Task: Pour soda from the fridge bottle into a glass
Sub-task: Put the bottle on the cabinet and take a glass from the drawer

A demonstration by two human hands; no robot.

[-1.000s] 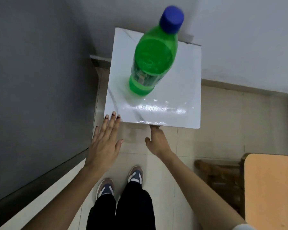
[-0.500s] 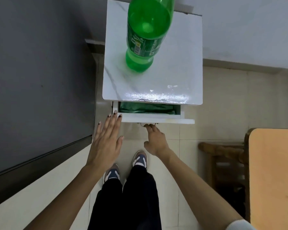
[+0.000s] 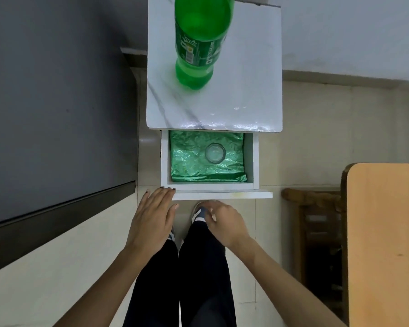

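Green plastic soda bottle stands upright on a small white marble-look desk, toward its back-left part; the bottle's top is cut off by the upper frame edge, so we can't see the cap. Head view, looking straight down.

Below the desk top a white drawer is pulled out toward us. Its bottom is lined w/ crinkled shiny green foil. A clear glass stands upright on that foil, right of the drawer's centre, mouth up, seen from above. It looks empty, though we can't be sure.

Our left hand is flat & spread wide, palm down, holding nothing; its fingertips reach the left end of the drawer's front panel, touching or just beside it. Our right hand is near the front panel's middle, just below it, fingers loosely curled & blurred, nothing in it. It is apart from the drawer front.

Under the hands we see dark trousers & a blue-white shoe on a pale tiled floor. A big dark grey surface fills the left side. At right, an orange-tan wooden top w/ a dark wooden frame beside it. A light wall runs behind the desk.
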